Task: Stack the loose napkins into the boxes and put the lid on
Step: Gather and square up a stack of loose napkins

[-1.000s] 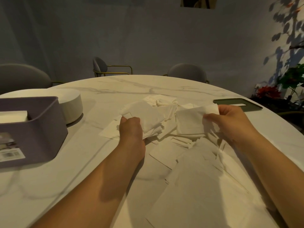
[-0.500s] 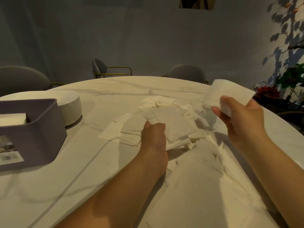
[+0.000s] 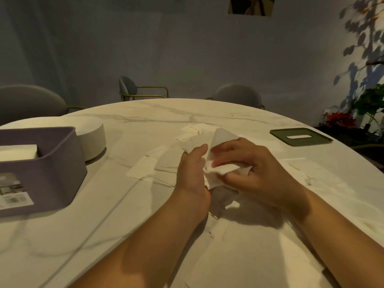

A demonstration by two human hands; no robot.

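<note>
The purple box [image 3: 52,167] runs off the left edge; its label [image 3: 14,197] seems unreadable.

This looks like a dining room, in a home or perhaps a small restaurant; the dim light leaves that unsure. A large round marble-patterned surface [image 3: 166,113] fills the view, with grey padded chairs [image 3: 236,96] on thin gold-coloured frames along its far side and paper napkins [image 3: 143,169] scattered over it. At the far right a green plant [image 3: 369,102] with red flowers [image 3: 338,119] stands by a plain wall [image 3: 187,48] bearing a picture [image 3: 251,6].
</note>
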